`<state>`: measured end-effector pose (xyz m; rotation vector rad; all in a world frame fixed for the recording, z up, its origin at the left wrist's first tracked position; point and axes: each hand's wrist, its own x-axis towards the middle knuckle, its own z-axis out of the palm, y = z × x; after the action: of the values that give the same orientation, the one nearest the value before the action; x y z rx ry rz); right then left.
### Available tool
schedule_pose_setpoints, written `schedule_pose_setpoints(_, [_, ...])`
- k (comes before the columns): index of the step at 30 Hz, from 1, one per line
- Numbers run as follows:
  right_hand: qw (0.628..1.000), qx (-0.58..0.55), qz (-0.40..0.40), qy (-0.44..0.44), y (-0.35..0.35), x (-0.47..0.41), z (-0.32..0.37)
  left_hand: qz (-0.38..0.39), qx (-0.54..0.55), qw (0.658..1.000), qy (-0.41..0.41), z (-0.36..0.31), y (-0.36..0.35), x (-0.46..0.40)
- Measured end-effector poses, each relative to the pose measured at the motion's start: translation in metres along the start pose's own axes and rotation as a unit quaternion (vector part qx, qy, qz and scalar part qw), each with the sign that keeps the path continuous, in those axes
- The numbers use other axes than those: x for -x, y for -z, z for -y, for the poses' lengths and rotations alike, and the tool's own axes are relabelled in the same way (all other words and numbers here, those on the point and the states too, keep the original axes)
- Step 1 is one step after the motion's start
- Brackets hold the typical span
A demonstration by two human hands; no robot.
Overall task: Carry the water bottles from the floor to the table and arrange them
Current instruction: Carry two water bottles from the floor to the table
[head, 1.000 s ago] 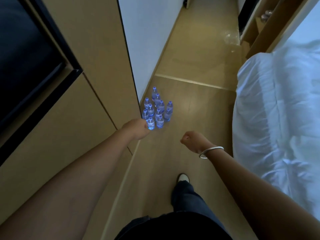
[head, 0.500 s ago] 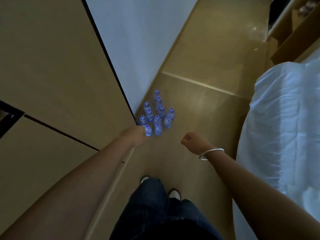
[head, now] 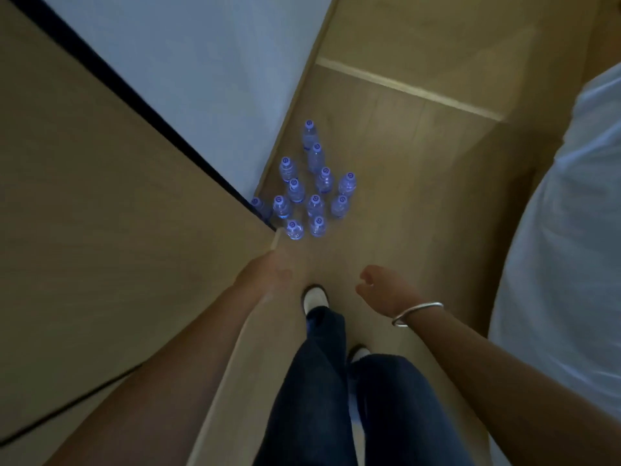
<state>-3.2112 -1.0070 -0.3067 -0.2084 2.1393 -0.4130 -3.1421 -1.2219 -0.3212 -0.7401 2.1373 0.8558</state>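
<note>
The left grip [head: 268, 274] hangs blurred at the corner of the wooden cabinet [head: 117, 230]; its fingers cannot be made out, so I cannot tell whether it is wide or narrow, though nothing shows in it. The right grip [head: 379, 290] is loose and part-open, fingers gently curled, holding nothing, with a silver bangle [head: 416, 314] round the wrist. Both forearms reach forward and down over the floor [head: 420, 196].

Between the grips, lower in the view, a white shoe [head: 316, 297] steps forward from a leg in dark blue jeans [head: 319, 398]; a second shoe tip [head: 359, 353] shows behind it.

Ahead of both grips, apart from them, the water bottles [head: 312, 196] stand upright on the floor in a tight cluster, blue-white caps up. They sit in the angle where the cabinet corner meets the white wall [head: 201, 62]; one bottle at the left is partly hidden behind the cabinet's dark edge. The nearest two stand just beyond the cabinet corner.

At the right, white bedding [head: 564, 247] runs along the floor strip. A pale threshold strip [head: 403, 85] crosses the floor beyond the bottles.
</note>
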Motion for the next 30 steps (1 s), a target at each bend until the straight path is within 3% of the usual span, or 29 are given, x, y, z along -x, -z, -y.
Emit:
schedule_pose_setpoints(6, [0.998,0.025,0.056,0.003,-0.045,-0.101,0.014,0.003,0.041,0.997,0.06,0.036,-0.034,-0.099])
schedule_pose_setpoints(10, [0.997,0.042,0.069,-0.004,-0.078,-0.172,0.0,-0.009,0.008,0.998,0.056,0.058,-0.06,-0.169])
schedule_pose_setpoints(15, [0.995,0.054,0.084,0.012,-0.113,-0.259,-0.026,0.03,-0.045,0.998,0.038,0.084,-0.104,-0.25])
schedule_pose_setpoints(18, [0.996,0.06,0.069,0.007,-0.135,-0.315,-0.046,0.008,-0.038,0.998,0.057,0.096,-0.121,-0.307])
schedule_pose_setpoints(26, [0.996,-0.045,-0.055,0.053,-0.169,-0.428,-0.073,-0.1,0.179,0.975,0.081,0.116,-0.16,-0.426])
schedule_pose_setpoints(30, [0.986,-0.118,-0.091,0.078,-0.181,-0.457,-0.072,-0.121,0.272,0.955,0.009,0.119,-0.168,-0.444])
